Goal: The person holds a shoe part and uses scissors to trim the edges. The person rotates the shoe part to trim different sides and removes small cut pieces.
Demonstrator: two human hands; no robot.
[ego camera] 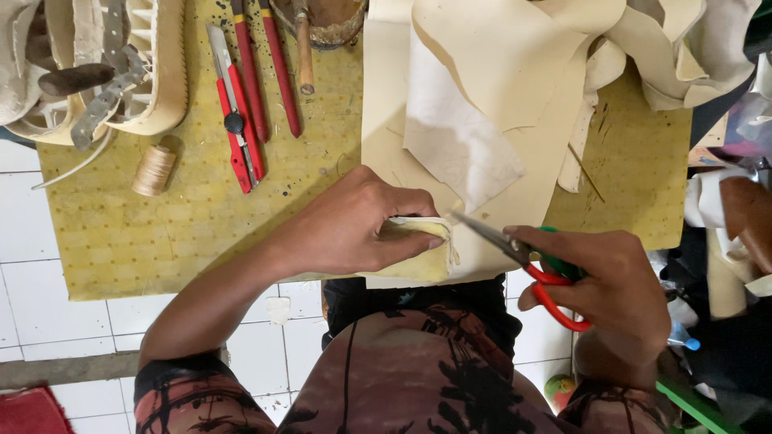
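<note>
Two hands meet at centre: left hand (350, 229) pinches a folded cream fabric piece (422, 249); right hand (615, 285), at its three o'clock, grips red-handled scissors (515, 249), blades pointing ten o'clock, tip touching its edge.

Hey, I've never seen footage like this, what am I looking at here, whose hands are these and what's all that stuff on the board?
There is no machine here. A camera worn on a person's head looks straight down at their own two bare hands, so the one picture shows the work from above.

The left hand presses down a small folded piece of cream material. The right hand holds red-and-green-handled scissors, whose blade tips sit at that piece's edge.

They work over a yellow dotted board. On it lie large cream sheets, a red utility knife, two red-handled tools, a spool of tan thread and, top left, a cream shoe sole with a metal tool lying across it.
</note>
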